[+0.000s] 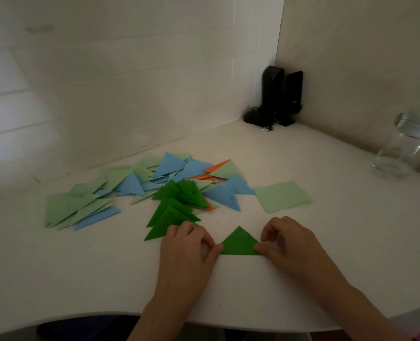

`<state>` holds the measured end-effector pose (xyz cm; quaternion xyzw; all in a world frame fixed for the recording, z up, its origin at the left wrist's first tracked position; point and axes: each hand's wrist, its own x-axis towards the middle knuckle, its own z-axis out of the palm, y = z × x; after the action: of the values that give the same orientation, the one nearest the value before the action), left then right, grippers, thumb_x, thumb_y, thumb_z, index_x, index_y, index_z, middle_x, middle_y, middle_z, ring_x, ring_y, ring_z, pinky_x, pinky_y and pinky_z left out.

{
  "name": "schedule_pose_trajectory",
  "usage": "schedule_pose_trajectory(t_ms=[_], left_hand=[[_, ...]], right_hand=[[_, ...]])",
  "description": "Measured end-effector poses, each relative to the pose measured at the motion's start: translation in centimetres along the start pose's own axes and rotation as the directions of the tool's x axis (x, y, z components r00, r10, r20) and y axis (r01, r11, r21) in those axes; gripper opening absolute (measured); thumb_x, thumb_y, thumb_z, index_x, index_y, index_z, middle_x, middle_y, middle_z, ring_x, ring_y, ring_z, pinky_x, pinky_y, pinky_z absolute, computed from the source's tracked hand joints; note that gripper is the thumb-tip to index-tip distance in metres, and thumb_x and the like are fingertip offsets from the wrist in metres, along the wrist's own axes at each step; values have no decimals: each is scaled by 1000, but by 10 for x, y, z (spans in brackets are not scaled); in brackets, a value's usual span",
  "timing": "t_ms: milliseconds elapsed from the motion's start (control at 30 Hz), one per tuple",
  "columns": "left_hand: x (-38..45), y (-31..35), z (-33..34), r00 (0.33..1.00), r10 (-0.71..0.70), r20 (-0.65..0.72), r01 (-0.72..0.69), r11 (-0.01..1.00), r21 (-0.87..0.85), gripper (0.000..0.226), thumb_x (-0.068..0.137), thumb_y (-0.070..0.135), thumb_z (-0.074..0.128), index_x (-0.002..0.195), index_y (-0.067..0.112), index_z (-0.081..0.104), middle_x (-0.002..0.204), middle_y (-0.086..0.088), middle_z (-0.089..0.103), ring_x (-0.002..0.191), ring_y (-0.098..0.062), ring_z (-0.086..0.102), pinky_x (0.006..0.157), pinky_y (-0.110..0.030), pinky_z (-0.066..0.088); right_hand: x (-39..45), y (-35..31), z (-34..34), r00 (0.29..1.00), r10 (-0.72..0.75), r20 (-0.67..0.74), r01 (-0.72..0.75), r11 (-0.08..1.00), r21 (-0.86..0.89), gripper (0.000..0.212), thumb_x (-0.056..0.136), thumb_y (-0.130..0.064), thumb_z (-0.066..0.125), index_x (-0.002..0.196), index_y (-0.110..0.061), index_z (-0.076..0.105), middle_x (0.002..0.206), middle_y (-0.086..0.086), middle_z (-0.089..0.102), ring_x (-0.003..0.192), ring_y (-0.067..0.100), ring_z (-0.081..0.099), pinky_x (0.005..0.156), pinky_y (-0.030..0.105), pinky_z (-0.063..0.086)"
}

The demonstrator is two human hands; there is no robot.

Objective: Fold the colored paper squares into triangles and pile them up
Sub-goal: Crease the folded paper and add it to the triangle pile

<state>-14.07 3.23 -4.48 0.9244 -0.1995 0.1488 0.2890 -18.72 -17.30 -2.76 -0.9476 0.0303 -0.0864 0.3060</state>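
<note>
Near bench front edge, left hand (pixel 188 242) and right hand (pixel 281 238) pinched dark green triangle (pixel 239 243) corners; folded pile (pixel 154 188) large, pale green square (pixel 281 196) unfolded.

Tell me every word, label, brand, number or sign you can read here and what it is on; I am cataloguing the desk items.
No legible text anywhere.
Glass jar: a bluish mark near the lid, too blurred to read.
Black speakers: a faint mark on the right-hand one, too small to read.
Paper triangles and light green squares: plain, unprinted.
</note>
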Motion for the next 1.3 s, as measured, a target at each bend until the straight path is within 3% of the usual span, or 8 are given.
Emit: schedule_pose_trajectory(t_ms=[167,233,300,467,867,967,1067,1300], left_hand=[[-3,11,-7,999,17,44,-17,1000,-1,20,75,16,75,85,20,59,87,6,55,83,-14,48,68,-21,39],[-6,24,0,999,14,45,-17,997,72,38,62,6,81,93,17,62,85,0,59,74,-16,54,57,-25,45],[-6,41,5,999,-5,47,-3,985,172,44,58,16,86,95,17,62,84,-3,60,71,-18,55,53,-27,46],[9,58,4,971,-143,192,102,973,209,47,89,49,55,123,20,40,121,-4,43,107,-19,47,85,-27,40],[0,38,-13,988,-49,148,74,983,-169,19,86,20,66,100,26,55,78,13,54,74,-1,51,62,-10,36],[-1,15,-31,995,-89,48,97,977,-188,20,82,18,71,94,28,58,78,16,56,74,4,53,62,-7,37],[0,-11,-47,987,-160,-21,153,971,-183,21,77,19,76,88,28,60,78,16,59,72,3,55,60,-8,36],[5,-47,-59,971,-222,-87,211,970,-125,26,69,20,82,80,26,59,73,10,60,71,-9,55,60,-24,39]], right_hand=[[-8,2,-1,999,-13,-41,14,999,40,25,76,-20,75,71,-30,52,71,-12,48,68,2,49,65,8,36],[-9,0,1,998,-8,-57,10,999,45,19,77,-20,74,74,-25,56,73,-10,49,64,4,46,64,8,36],[-10,-3,1,998,0,-62,4,998,59,17,78,-18,73,75,-23,57,74,-10,49,64,4,45,63,9,36],[-10,-4,1,999,-9,-48,11,999,47,16,81,-19,70,77,-21,55,77,-10,47,66,2,43,64,7,35],[-11,1,-8,999,-20,-46,22,999,39,14,78,-20,72,76,-23,59,80,-7,55,66,2,47,63,8,36],[-4,5,-16,978,-7,-207,18,998,53,17,75,-11,74,75,-22,61,80,-4,61,64,5,52,63,10,38],[11,14,-18,933,-45,-356,38,999,-26,24,73,-19,78,93,-17,65,94,-1,64,84,16,60,79,28,47],[39,30,-16,984,118,-133,-148,959,-243,72,79,-58,60,138,-21,40,143,-2,43,130,15,41,109,32,29]])
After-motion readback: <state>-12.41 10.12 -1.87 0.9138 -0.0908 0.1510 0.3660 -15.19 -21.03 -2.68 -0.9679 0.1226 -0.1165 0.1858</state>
